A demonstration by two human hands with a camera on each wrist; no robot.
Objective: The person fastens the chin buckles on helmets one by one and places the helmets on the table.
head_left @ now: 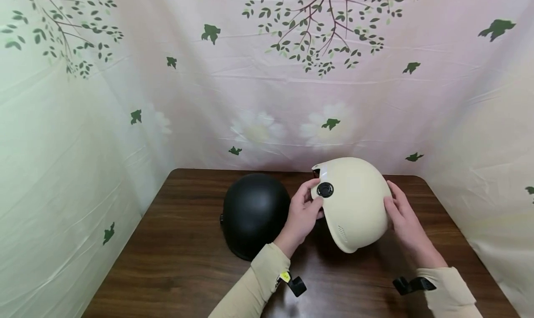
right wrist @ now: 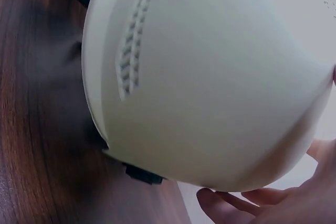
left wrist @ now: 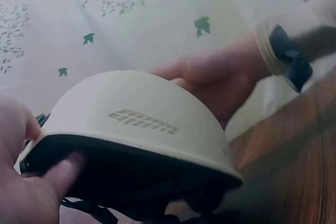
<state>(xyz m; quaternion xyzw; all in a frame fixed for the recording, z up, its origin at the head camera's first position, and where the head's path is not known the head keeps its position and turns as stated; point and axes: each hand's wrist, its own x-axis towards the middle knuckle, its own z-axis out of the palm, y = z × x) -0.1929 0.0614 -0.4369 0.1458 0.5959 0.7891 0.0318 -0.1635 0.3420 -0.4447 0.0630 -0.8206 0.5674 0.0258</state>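
A cream helmet (head_left: 356,202) with a round black visor pivot is tilted on its side above the table, its open underside facing left and down. My left hand (head_left: 303,211) grips its rim near the pivot. In the left wrist view that thumb (left wrist: 65,174) reaches inside the dark rim. The right hand (head_left: 410,227) holds the rounded shell from the right, with its fingertips (right wrist: 212,203) against the shell in the right wrist view. A row of vents (right wrist: 134,45) marks the shell's side. To the left, a matte black helmet (head_left: 255,216) sits dome up on the table.
The dark wood table (head_left: 179,244) has rounded back corners. Behind it hangs a pale curtain (head_left: 200,104) printed with leaves and birds, which also runs along both sides. Dark straps (left wrist: 94,211) hang from the cream helmet's underside. Each wrist wears a black camera mount (head_left: 297,285).
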